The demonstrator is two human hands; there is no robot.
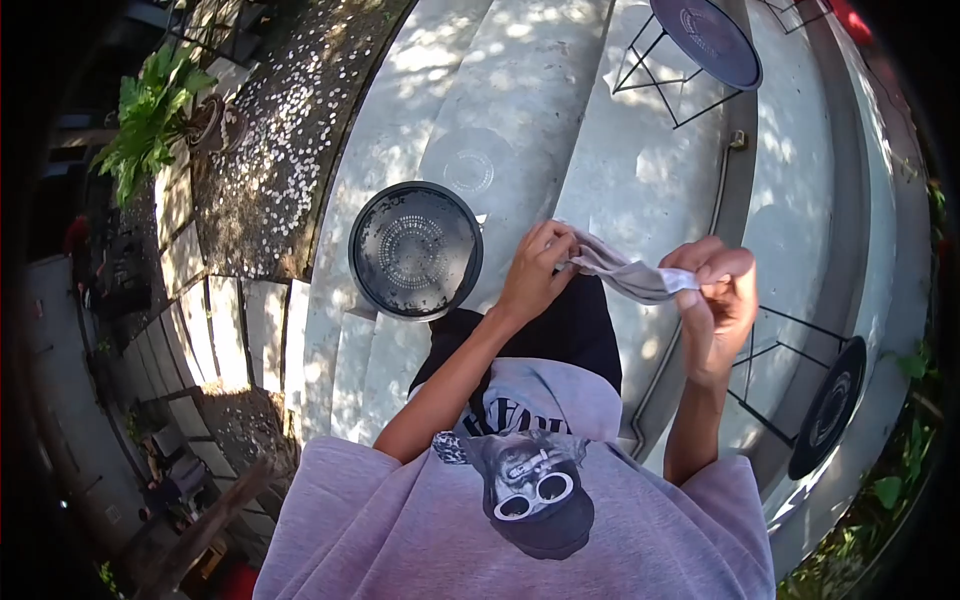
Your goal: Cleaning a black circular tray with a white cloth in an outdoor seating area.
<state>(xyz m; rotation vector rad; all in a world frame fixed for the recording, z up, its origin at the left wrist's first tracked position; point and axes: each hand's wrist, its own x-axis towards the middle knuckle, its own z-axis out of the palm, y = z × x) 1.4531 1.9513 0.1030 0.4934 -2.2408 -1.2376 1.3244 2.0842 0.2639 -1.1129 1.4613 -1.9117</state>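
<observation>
A greyish-pink cloth (pixel 630 277) is stretched between my two hands above my lap. My left hand (pixel 538 264) pinches one bunched end. The other end, whitish and narrow, is gripped between the thumb and fingers of my right hand (pixel 716 300). The cloth sags a little and looks twisted or folded lengthwise. To the left of my left hand stands a round black table (pixel 416 251) with a raised rim and a ring of small holes. Its top is covered with dark, uneven patches that look wet.
Pale concrete steps (pixel 517 112) run ahead of me. Another round table (pixel 709 37) on thin folding legs is at the upper right, and a third (pixel 829 409) stands at right. A thin pipe (pixel 720 187) follows a step edge. At left are a potted plant (pixel 154 112) and pebbled ground (pixel 289 142).
</observation>
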